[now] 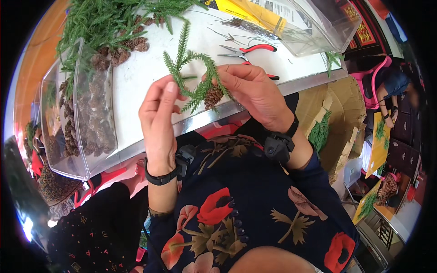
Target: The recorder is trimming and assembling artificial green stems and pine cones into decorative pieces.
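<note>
Right now my left hand pinches the lower stem of the green sprig at frame centre, while my right hand grips its curled end beside the small pinecone. Beyond, red-handled pliers lie on the desk.

Dressed in a dark navy top printed with red poppies and tan leaves, sleeves pushed up; black strapped bands with small boxy devices on both wrists.
</note>
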Demonstrator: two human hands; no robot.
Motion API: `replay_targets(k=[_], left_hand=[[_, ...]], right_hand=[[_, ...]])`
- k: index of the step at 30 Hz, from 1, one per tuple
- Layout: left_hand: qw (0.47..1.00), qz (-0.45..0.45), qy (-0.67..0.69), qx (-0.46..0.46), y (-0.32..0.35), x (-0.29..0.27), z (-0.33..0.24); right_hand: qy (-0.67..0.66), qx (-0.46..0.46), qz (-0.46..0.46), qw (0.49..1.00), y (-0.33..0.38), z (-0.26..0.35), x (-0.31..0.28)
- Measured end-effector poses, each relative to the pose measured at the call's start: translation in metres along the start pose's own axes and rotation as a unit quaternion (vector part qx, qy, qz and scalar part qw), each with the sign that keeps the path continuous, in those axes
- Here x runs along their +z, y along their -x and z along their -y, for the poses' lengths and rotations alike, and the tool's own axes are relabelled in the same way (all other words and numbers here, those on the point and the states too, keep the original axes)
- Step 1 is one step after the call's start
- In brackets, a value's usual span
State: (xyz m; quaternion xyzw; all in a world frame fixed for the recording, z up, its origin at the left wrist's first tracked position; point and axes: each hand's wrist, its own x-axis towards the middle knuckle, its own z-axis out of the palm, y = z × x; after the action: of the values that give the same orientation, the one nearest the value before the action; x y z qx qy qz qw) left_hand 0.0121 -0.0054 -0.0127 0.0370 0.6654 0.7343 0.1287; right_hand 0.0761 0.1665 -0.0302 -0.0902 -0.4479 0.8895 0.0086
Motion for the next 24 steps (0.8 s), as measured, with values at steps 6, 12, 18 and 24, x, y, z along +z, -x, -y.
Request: replay_targets(k=[6, 12, 18, 24], left_hand=[[0.998, 0.055, -0.010, -0.017, -0.008, -0.004, 0.004], [0.984, 0.107, -0.128, 0.064, -0.016, -0.008, -0.005], [0.985, 0.168, -0.005, -0.034, -0.019, -0.004, -0.015], [0.958, 0.186, 0.210, -0.057, -0.009, 0.002, -0.019]], right_hand=[[0.094, 0.009, -0.003, 0.996, 0.009, 0.004, -0.002], [0.301, -0.167, 0.058, 0.937, 0.007, 0.054, -0.013], [0.271, -0.051, 0.127, 0.953, -0.009, 0.035, -0.010], [0.155, -0.001, 0.038, 0.987, -0.007, 0.023, -0.006]])
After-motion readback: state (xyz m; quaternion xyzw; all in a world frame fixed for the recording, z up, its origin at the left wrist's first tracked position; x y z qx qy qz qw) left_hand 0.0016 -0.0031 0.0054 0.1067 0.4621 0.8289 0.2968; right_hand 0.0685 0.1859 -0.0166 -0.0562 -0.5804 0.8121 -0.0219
